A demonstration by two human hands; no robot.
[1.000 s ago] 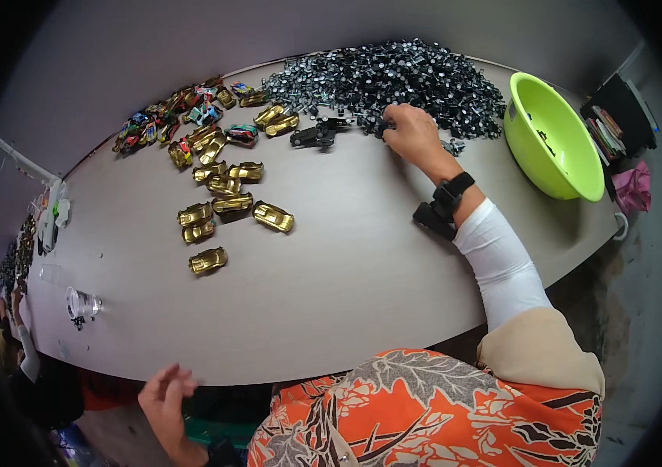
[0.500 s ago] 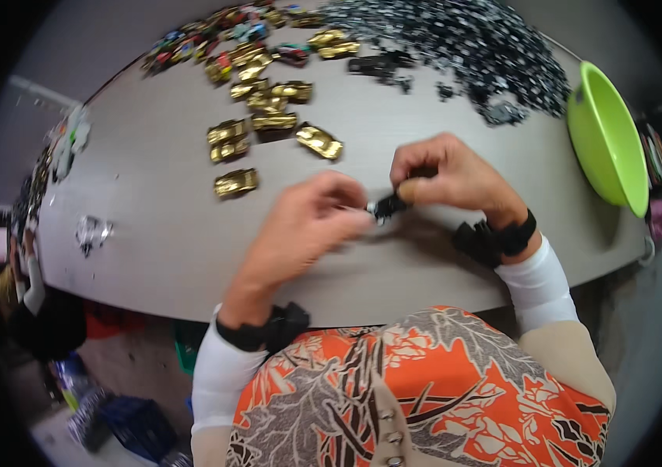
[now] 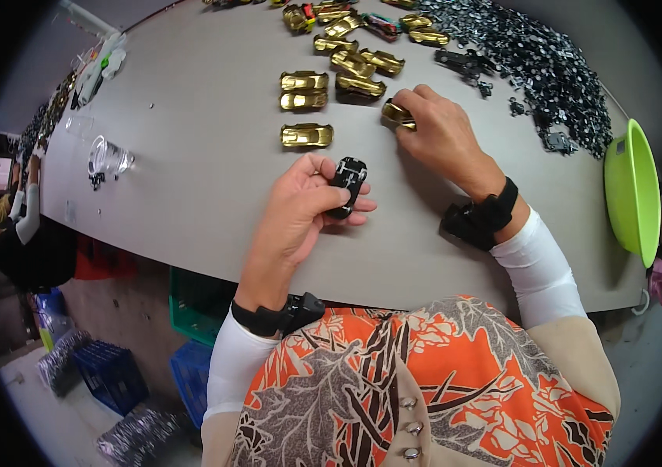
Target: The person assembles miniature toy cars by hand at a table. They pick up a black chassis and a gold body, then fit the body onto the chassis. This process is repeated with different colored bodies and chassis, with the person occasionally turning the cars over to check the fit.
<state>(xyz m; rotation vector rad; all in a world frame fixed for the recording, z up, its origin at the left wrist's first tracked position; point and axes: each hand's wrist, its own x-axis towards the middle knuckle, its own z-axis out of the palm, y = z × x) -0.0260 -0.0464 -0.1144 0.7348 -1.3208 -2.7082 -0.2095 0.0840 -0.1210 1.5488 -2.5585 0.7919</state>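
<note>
My left hand [image 3: 294, 206] is closed on a black toy car chassis [image 3: 352, 167], with its silvery axle side facing up and the thumb pressed across it. Farther off, my right hand [image 3: 449, 140] has its fingers on a gold toy car body [image 3: 398, 115]; they cover its right end. Beyond my left hand lies a single gold car body [image 3: 307, 135]. Behind that one, a pair of gold car bodies [image 3: 304, 82] sit side by side, and several more gold bodies [image 3: 356, 64] lie in a loose cluster.
A heap of small black parts [image 3: 537, 70] covers the far right of the table [image 3: 214, 187]. At the right edge stands a lime green basin [image 3: 633, 194]. A clear plastic cup [image 3: 108, 158] is on the left. Crates [image 3: 111, 377] stand below; another person [image 3: 31, 249] works far left.
My right hand has left the black chassis and moved away from me onto a gold car body. The chassis now lies in my left hand alone. The whole view has shifted.
</note>
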